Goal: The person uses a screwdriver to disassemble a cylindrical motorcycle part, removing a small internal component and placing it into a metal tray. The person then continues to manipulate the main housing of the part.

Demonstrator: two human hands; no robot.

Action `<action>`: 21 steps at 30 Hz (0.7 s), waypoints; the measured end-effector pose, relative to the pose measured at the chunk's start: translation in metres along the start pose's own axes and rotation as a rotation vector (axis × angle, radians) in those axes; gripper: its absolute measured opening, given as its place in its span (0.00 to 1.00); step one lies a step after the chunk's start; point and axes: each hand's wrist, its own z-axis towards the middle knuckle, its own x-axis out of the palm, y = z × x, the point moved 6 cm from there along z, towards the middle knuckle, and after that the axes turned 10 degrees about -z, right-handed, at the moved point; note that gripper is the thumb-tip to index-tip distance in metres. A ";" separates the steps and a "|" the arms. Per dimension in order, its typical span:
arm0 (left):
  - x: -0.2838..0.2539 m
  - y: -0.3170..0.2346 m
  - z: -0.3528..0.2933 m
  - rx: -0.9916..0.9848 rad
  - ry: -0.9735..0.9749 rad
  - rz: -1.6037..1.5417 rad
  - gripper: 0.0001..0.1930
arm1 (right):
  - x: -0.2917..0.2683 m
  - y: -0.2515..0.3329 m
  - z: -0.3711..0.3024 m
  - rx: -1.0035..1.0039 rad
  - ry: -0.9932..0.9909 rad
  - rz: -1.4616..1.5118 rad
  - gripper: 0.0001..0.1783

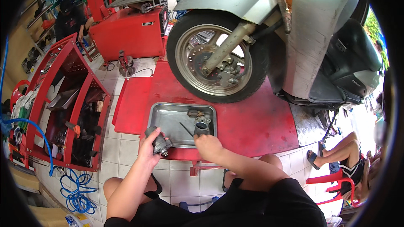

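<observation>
My left hand [148, 148] is closed around a dark grey metal engine part [162, 145], round at one end and with a small bright fitting at the other. It is held at the near left corner of a shallow steel tray [152, 117]. Over the tray's near right side, my right hand [209, 146] has its fingers closed. A thin dark rod [186, 128] juts out by the fingertips, and a dark round-mouthed cylinder [201, 128] sits right against them. What the fingers grip is hidden. Behind the cylinder lies a small brass-and-grey metal part [195, 113].
The tray rests on a red lift platform [261, 122] below a silver scooter's front wheel [216, 59]. A red tool cart [69, 101] stands left, with a coiled blue hose [78, 195] nearby. One person [69, 21] is at far left; another's legs [336, 151] show at right beside a red chair [332, 180].
</observation>
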 end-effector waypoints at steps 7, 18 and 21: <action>0.001 0.008 -0.001 -0.026 0.013 -0.004 0.14 | -0.002 0.012 -0.009 -0.036 -0.071 -0.077 0.13; 0.023 -0.012 -0.010 0.072 0.172 0.014 0.22 | -0.042 -0.040 -0.032 -0.112 0.318 1.053 0.40; 0.023 -0.017 -0.013 0.083 0.165 -0.068 0.20 | -0.066 -0.047 -0.039 -0.231 0.150 1.361 0.40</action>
